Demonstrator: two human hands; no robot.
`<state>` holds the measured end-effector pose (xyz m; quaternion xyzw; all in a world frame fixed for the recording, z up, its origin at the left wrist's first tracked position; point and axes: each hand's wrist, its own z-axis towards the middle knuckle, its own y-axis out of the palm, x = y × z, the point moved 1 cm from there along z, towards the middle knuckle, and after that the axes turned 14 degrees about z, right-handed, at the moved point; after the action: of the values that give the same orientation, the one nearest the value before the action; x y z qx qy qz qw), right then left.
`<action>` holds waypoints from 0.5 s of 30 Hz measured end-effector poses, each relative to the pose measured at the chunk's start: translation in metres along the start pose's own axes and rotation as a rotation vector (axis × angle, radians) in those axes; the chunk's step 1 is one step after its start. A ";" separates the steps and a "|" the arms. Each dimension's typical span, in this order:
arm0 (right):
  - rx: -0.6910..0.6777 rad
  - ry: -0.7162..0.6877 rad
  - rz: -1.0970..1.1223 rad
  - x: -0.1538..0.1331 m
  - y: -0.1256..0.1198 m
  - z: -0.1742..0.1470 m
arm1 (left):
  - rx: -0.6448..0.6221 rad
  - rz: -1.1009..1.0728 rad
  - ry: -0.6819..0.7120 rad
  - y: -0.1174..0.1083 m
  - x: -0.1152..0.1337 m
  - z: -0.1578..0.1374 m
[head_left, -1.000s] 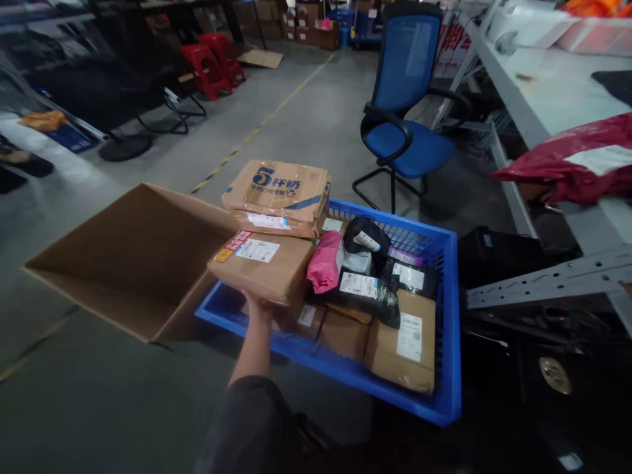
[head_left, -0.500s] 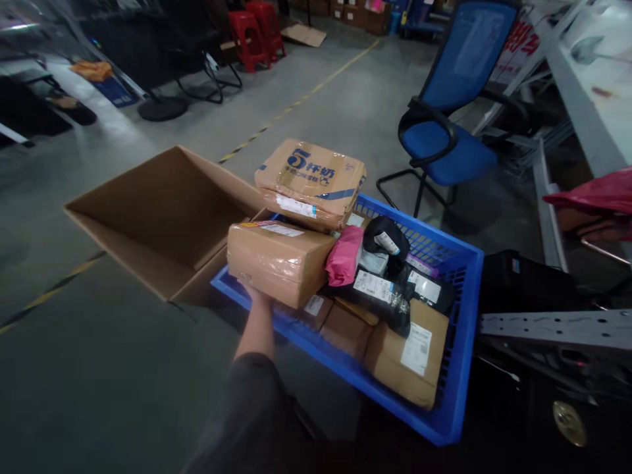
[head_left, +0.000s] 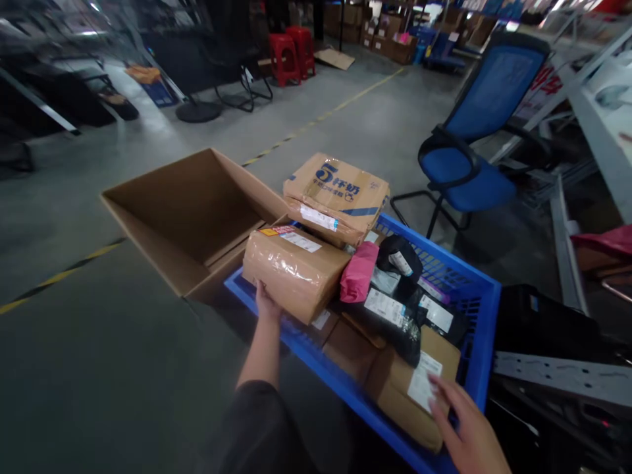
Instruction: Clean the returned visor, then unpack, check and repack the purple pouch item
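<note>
Carton [head_left: 291,270] against left fingers [head_left: 261,293]

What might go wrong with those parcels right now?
The taped box might slip or tip: only the left grip is on it, at its lower edge, while the right grip is over by the flat brown parcel. The printed carton, perched above the rim of the blue basket, could shift if bumped. The pink parcel, close beside the taped box, might get squashed.
</note>
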<state>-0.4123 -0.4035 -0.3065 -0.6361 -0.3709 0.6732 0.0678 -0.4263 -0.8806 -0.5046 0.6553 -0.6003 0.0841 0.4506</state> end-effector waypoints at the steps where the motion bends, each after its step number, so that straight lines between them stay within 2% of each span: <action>1: -0.059 -0.087 -0.045 -0.017 0.012 0.037 | 0.000 -0.003 -0.008 -0.002 0.000 -0.002; 4: -0.279 -0.350 -0.099 -0.075 0.060 0.142 | -0.023 0.018 -0.041 -0.009 -0.003 -0.009; 5: -0.347 -0.385 -0.110 -0.092 0.078 0.168 | -0.039 0.037 -0.053 -0.010 -0.003 -0.011; 7: -0.494 -0.357 -0.105 -0.113 0.112 0.202 | -0.081 0.088 -0.068 -0.012 -0.005 -0.016; 8: -0.549 -0.328 -0.079 -0.117 0.126 0.209 | -0.101 0.120 -0.073 -0.013 -0.005 -0.018; 10: -0.572 -0.309 -0.034 -0.116 0.146 0.209 | -0.144 0.180 -0.058 -0.016 -0.005 -0.022; 13: -0.516 -0.338 0.043 -0.100 0.155 0.182 | -0.220 0.255 -0.019 -0.021 -0.004 -0.036; 15: -0.489 -0.451 0.035 -0.087 0.153 0.154 | -0.383 0.339 -0.020 -0.019 -0.009 -0.053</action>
<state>-0.4777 -0.6256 -0.3394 -0.4748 -0.5162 0.6891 -0.1822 -0.3896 -0.8399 -0.4895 0.4488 -0.7112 0.0367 0.5398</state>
